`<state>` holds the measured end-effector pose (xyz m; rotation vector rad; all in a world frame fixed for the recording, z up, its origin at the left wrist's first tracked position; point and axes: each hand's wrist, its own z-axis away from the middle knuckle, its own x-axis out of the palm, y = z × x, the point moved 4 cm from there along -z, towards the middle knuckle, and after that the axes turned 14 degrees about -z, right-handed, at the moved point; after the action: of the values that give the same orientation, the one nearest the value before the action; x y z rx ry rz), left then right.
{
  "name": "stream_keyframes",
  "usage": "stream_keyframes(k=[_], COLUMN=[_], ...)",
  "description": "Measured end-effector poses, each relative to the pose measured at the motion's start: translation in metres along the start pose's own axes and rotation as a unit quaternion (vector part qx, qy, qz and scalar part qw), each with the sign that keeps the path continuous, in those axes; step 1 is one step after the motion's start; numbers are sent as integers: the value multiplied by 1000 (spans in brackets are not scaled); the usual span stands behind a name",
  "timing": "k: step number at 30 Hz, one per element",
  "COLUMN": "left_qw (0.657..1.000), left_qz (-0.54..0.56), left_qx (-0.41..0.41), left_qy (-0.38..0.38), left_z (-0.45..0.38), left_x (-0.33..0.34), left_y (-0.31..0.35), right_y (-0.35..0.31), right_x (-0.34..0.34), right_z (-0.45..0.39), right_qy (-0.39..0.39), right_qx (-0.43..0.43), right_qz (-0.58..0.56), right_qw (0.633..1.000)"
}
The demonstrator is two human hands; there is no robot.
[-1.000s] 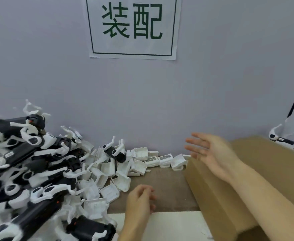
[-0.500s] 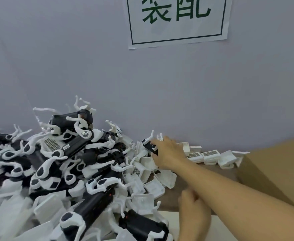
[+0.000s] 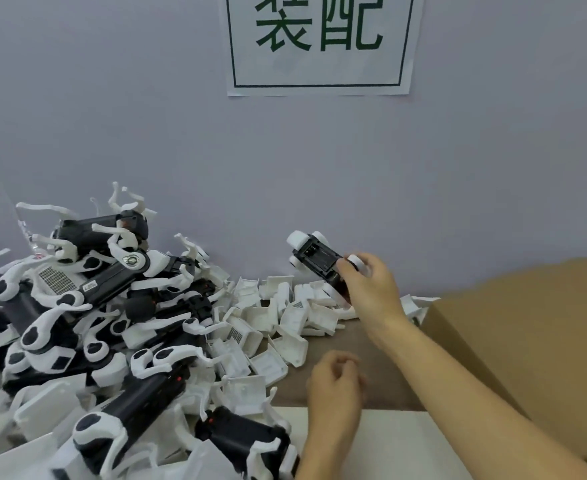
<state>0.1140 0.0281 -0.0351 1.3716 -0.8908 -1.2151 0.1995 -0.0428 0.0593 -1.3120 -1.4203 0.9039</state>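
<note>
Black body (image 3: 316, 260) is lifted clear of the heap, held in front of the wall (image 3: 458, 168), above the loose white covers (image 3: 287, 318). Long axis runs diagonally: free end points up-left towards the wall, near end goes down-right into the right hand (image 3: 371, 289). We see white round hubs at its corners, and the recessed black face is turned towards the camera.

Right hand: fingers (image 3: 377, 263) curled over the near end, thumb side underneath, so it's a firm wrap on that end only. The rest of the body sticks out free, touching nothing else.

Left hand (image 3: 335, 381): low and nearer to us, over the edge where the brown table (image 3: 354, 341) meets the white board (image 3: 406, 445). Fingers curled in loosely, blurred. We cannot tell if anything is inside.

Pile of black-and-white units (image 3: 112, 306) sits well to the left. Cardboard box (image 3: 527, 341) is just right of the right forearm.
</note>
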Motion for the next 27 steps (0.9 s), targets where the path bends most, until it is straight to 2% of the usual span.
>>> stream_keyframes(k=[5,8,11,14,17,21,24,27], left_qw=[998,994,994,995,995,994,994,993], left_qz=[60,105,97,93,95,84,78,89], left_qx=[-23,-20,2,11,12,19,44,50], left_qy=[19,-14,-47,-33,24,70,64,67], left_z=[1,4,3,2,0,-2,-5,-9], left_x=[-3,0,2,1,-4,-6,-5,-7], left_y=[3,8,6,2,1,1,-1,-7], right_y=[15,36,54,58,55,52,51,54], right_x=[-58,-73,-73,-71,-70,-70,-64,-59], right_z=[52,85,101,100,96,98,102,101], right_qy=[35,53,50,21,-16,-54,-77,-100], right_qx=[95,139,167,118,66,-24,-39,-7], right_qz=[-124,-166,-188,-93,11,232,263,221], right_qw=[987,975,967,988,998,971,961,970])
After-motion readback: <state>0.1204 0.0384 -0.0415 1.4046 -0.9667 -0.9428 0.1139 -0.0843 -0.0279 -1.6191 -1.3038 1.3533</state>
